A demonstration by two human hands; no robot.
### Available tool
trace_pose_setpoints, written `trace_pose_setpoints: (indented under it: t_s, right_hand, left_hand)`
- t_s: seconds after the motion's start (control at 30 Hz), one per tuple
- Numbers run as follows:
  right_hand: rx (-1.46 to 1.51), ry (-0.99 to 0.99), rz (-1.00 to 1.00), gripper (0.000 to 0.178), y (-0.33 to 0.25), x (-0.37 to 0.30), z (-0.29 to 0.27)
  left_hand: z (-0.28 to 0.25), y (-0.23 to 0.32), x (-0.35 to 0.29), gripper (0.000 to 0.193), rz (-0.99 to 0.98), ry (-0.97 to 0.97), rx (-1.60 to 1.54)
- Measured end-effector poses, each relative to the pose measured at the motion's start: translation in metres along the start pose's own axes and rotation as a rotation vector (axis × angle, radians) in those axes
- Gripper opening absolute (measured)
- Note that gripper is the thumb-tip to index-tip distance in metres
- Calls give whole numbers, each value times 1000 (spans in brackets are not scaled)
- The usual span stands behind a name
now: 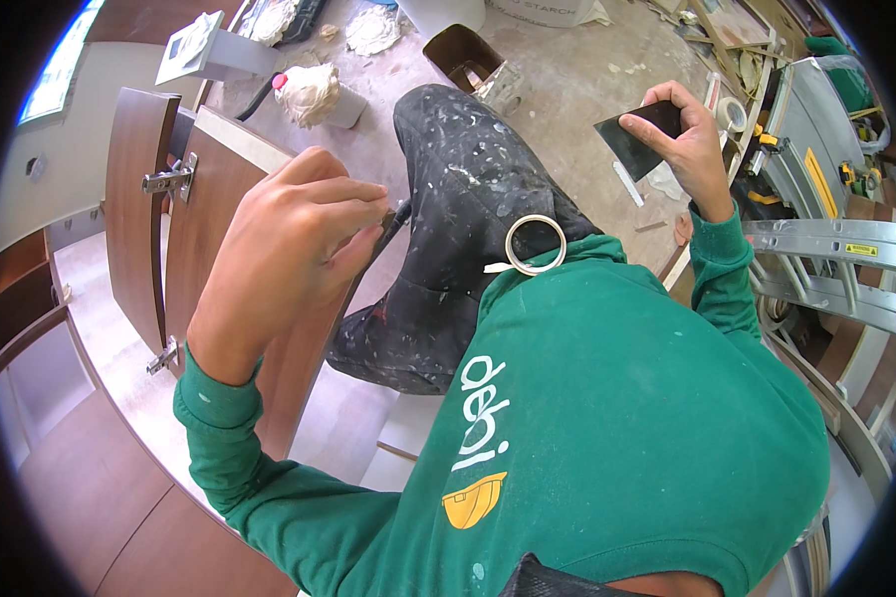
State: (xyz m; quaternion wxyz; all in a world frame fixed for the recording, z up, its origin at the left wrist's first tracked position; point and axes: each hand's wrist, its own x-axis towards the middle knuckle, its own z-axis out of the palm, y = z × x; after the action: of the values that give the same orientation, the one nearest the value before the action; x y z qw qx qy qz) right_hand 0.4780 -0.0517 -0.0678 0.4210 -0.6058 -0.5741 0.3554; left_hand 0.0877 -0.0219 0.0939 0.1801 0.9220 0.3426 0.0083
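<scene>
Left hand [289, 244] is closed, fingertips pinched on a thin dark tool [396, 221]; only a short black stub is seen past the fingers, so its kind cannot be told. The tool tip is held against the upper edge of the brown wood-veneer cabinet door [209, 219], right of the door's metal hinge [169, 180]. Most of that edge is hidden behind the hand.

Right hand [689, 149] is raised well right of the door, gripped on a flat dark rectangular scraper blade [632, 139]; its upper corner is covered by the fingers.

A roll of pale masking tape [536, 245] is seen resting on the green sweatshirt [617, 418], just below the paint-spattered dark trouser knee [468, 179], right of the door.

A second hinge [164, 356] is seen lower on the door, partly hidden by the left sleeve. Lower door area is cut off by the arm.

Room: dusty concrete floor [567, 80] beyond the door, littered with scraps. A lumpy white mass on a small grey tub [314, 95] is seen above the door; contents hard to make out. A metal ladder [826, 249] and a grey machine [816, 139] are seen far right of the door, distorted by the lens rim. A pale cabinet interior [100, 328] is seen left of the door.
</scene>
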Motion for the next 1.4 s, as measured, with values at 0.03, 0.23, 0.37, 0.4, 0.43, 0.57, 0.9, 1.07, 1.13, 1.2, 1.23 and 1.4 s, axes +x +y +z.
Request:
trace_pose_setpoints:
  t_s: [0.03, 0.23, 0.37, 0.4, 0.43, 0.57, 0.9, 1.07, 1.13, 1.2, 1.23, 1.4]
  right_hand:
    - [-2, -1, 3, 31, -1, 0, 0]
    - [-17, -6, -6, 31, -3, 1, 0]
    - [-13, -3, -11, 31, 0, 1, 0]
    - [-11, -4, -10, 30, 0, 1, 0]
    - [-17, 0, -18, 31, 0, 1, 0]
    - [-26, 7, -22, 31, -1, 2, 0]
    - [20, 26, -22, 31, 3, 3, -2]
    - [26, 44, -31, 31, -2, 3, -3]
    - [23, 44, -18, 31, -2, 2, -4]
    - [14, 38, 6, 32, -1, 2, -3]
    - [9, 37, -1, 32, -1, 1, -3]
    - [-10, 35, -19, 32, 0, 1, -2]
  left_hand:
    - [-1, 3, 1, 26, 10, -10, 35]
    - [-5, 7, 4, 24, 85, -57, 194]
    - [-5, 8, 6, 22, 88, -75, 184]
    - [-5, 8, 7, 22, 95, -78, 188]
    - [-5, 9, 7, 21, 101, -81, 192]
    - [-4, 8, 6, 22, 126, -72, 194]
    - [1, 1, 7, 21, 130, -24, 122]
    - [4, -9, -2, 19, -35, 1, -63]
    - [4, -7, -6, 20, -25, 16, -59]
    - [3, -4, -7, 22, -12, 23, -40]
    - [1, -1, -7, 23, -5, 24, -24]
    - [-2, 0, -2, 26, 50, -5, 64]
